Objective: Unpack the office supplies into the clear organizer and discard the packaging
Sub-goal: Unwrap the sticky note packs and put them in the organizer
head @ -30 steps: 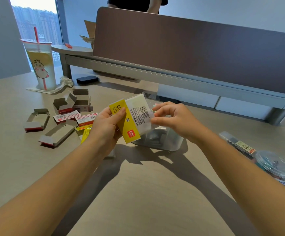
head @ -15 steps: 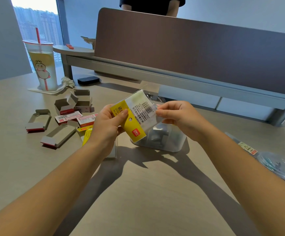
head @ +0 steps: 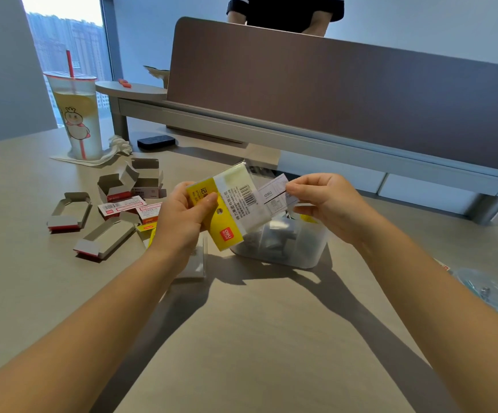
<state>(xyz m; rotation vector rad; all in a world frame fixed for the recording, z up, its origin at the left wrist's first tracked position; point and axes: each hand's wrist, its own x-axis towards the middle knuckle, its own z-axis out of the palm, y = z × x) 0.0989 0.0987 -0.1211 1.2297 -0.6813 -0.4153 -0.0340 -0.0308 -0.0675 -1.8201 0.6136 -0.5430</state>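
My left hand (head: 182, 222) grips a yellow-and-white sticky-note pack (head: 230, 210) in clear wrap, held tilted above the table. My right hand (head: 325, 204) pinches the pack's peeled clear flap with a white printed label (head: 276, 196) at its right end. Right behind and below the pack stands the clear organizer (head: 289, 248), with grey supplies inside. Several emptied red-and-white cardboard boxes (head: 105, 236) lie open to the left.
A tall drink cup with a red straw (head: 76, 114) stands on a napkin at the back left, a black device (head: 156, 142) beside it. A clear round tub (head: 492, 290) sits at the right edge. A desk divider (head: 346, 96) runs across the back, a person behind it.
My right hand has pulled away to the right, peeling the clear flap with its white label off the pack. The left hand keeps its hold on the pack.
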